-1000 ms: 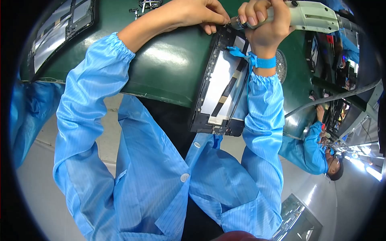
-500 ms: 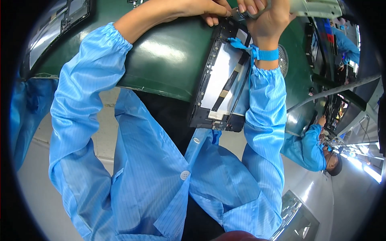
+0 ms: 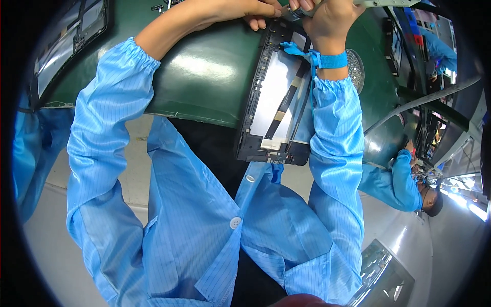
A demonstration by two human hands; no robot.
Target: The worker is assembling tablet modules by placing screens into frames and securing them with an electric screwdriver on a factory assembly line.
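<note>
An opened tablet (image 3: 275,82), with a black frame, silver plate and dark ribbon strip, lies tilted lengthwise on the green table, its near end past the edge. My right hand (image 3: 327,20) is closed round a pale electric screwdriver (image 3: 391,3), whose body runs off to the right at the top edge. A blue wrist strap (image 3: 331,61) circles my right wrist, its loose end over the tablet. My left hand (image 3: 258,11) has thumb and fingers pinched together by the screwdriver's tip, at the tablet's far end. Whatever sits between these fingers is too small to make out.
Another opened tablet (image 3: 66,46) lies at the far left of the green table (image 3: 199,77). Beside my right wrist is a round metal mesh dish (image 3: 355,70). A grey cable (image 3: 424,105) crosses the right side. Beyond it sits a co-worker in blue (image 3: 401,181).
Both hands and the screwdriver have shifted slightly up and left in the picture, as has the tablet. The co-worker at the right has moved a little. Both grips look the same.
</note>
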